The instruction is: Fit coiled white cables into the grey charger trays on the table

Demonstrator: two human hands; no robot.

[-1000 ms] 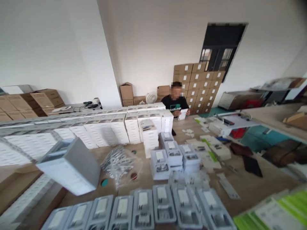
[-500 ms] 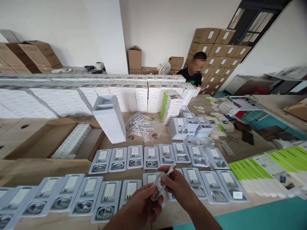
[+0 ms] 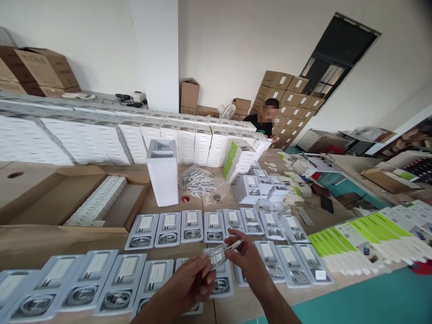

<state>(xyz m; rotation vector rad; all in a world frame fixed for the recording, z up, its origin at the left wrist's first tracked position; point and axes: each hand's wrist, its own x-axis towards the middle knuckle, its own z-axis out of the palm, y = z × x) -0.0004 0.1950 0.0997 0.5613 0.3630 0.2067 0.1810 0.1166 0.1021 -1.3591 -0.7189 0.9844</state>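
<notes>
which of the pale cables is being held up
The coiled cable between the left hand and right hand; the other pale cables in view lie in trays or the plastic bag.

The floor (image 3: 371,299) is teal and the walls (image 3: 229,49) white.

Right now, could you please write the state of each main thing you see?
Cable: loosely looped
Left hand: pinching the cable
Right hand: pinching the cable
Carton: open, white pieces inside
Bag: lying, cords inside
Tray stack: upright
Back-row leftmost tray: charger and coil inside
Front-row rightmost tray: charger inside, no coil visible
Fan: cannot tell whether running
</notes>
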